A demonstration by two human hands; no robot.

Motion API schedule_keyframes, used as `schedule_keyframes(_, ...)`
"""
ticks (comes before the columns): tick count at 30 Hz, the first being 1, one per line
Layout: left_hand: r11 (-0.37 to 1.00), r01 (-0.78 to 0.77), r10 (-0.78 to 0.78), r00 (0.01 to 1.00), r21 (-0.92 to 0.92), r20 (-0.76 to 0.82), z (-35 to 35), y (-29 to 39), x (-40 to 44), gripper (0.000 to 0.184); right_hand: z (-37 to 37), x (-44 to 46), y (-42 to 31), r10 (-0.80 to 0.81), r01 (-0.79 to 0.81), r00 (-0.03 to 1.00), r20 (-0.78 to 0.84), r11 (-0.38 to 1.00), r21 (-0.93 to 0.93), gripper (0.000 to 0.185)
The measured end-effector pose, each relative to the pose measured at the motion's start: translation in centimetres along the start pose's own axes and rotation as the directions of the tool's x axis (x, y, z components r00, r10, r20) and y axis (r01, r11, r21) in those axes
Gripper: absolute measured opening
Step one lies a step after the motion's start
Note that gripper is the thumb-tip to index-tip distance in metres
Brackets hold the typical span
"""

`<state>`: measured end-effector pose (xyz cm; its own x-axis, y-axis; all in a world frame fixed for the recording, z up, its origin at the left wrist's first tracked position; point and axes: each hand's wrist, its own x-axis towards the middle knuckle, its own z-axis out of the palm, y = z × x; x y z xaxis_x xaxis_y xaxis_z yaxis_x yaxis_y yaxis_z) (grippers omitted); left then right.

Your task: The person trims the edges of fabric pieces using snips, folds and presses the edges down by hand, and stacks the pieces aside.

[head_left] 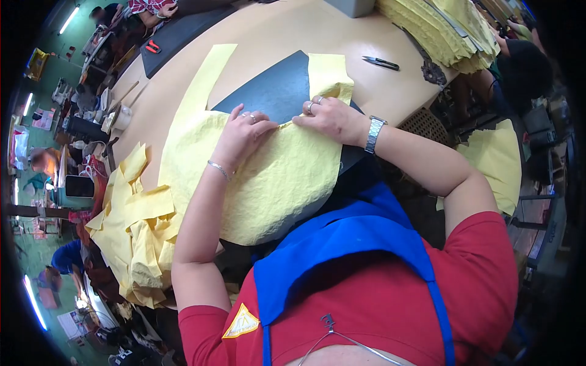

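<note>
I've got left hand [243,135] and right hand [334,122] pinching the yellow sheet [282,180] along its edge over the dark mat [268,91], tightness unclear.

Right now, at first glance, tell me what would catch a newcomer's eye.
The big yellow sheet comes first, spread across the middle, with the left hand and the right hand at its far edge, beside a dark board. Next is the bright blue apron over a red shirt, below the sheet. A thick yellow stack stands out at the table's upper right.
</note>
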<state>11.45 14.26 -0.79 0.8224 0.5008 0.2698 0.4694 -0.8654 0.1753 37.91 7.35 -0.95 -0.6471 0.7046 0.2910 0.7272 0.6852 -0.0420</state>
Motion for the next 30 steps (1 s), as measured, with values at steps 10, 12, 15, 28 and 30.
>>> schedule_keyframes(10, 0.988, -0.059, 0.071, 0.994, 0.142, -0.078, 0.6, -0.1, -0.6, 0.018, 0.9, 1.2, -3.0, 0.04, -0.047, 0.997, -0.059, 0.992, -0.118, 0.037)
schedule_keyframes(12, 0.991, -0.052, 0.062, 0.995, 0.127, -0.081, 0.6, -0.3, -0.7, 0.018, 1.3, 1.6, -3.6, 0.085, -0.086, 0.996, -0.024, 0.994, -0.07, 0.038)
schedule_keyframes(15, 0.992, -0.034, 0.045, 0.995, 0.118, -0.093, 0.1, -1.4, -1.2, 0.017, 1.5, 1.7, -4.1, 0.111, -0.113, 0.993, -0.033, 0.991, -0.066, 0.035)
schedule_keyframes(28, 0.988, 0.093, -0.072, 0.983, 0.12, -0.168, 0.1, -4.2, -2.2, 0.014, -0.1, 3.6, -5.0, 0.202, -0.205, 0.971, 0.13, 0.979, 0.012, 0.047)
schedule_keyframes(30, 0.988, 0.099, -0.077, 0.981, 0.117, -0.179, 0.3, -4.3, -2.2, 0.015, 0.0, 4.4, -5.0, 0.211, -0.217, 0.965, 0.159, 0.976, 0.02, 0.049)
